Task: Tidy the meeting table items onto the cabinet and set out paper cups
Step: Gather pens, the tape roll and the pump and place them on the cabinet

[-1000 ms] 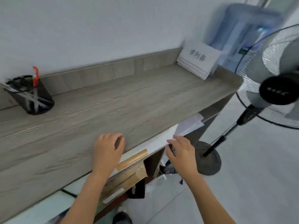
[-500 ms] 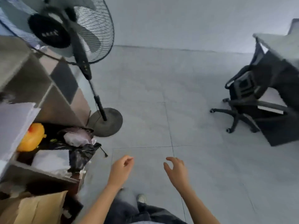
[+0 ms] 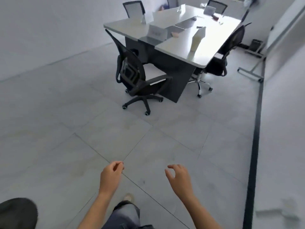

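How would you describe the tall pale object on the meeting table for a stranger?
Find the grey meeting table ringed by black chairs. Toward its near right side stands a tall pale object. It alone rises upright and narrow; the name cards are low.

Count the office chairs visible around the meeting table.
4: a chair at the table's near left, one on its right, two backs beyond the far edge. Others may be hidden.

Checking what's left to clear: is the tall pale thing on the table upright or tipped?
Upright: the tall pale thing stands on end on the table, near its edge.
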